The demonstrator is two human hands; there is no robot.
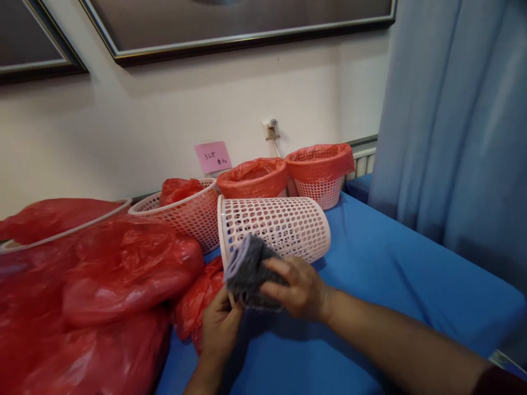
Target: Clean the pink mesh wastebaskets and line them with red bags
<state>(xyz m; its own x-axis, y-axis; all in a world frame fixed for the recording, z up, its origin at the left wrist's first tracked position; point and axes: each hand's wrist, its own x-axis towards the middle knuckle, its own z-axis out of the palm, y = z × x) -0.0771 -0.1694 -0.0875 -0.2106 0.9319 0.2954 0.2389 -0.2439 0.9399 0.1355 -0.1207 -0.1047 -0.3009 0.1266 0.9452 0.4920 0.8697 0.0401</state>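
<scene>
A white plastic wastebasket [275, 219] with a lattice of holes lies tipped on its side, its mouth towards the left. My left hand [220, 323] is closed on the lower part of its rim, thumb and fingers pinching the edge. In my right hand [298, 288] is a folded grey cloth [253, 269] with a pale lilac edge, fingers wrapped over it. The cloth covers the near lower side of the basket by the rim. Below my left hand's far side, a crumpled red plastic bag [201, 293] lies on the blue table cover [370, 263].
Behind stand wastebaskets with red liners [253, 175] [319, 162] and a tilted one [193, 216] with a red bag inside. Large red plastic bags [111, 280] fill the left. A pink note [213, 156] and a socket [270, 130] are on the wall. A blue curtain [448, 126] hangs right.
</scene>
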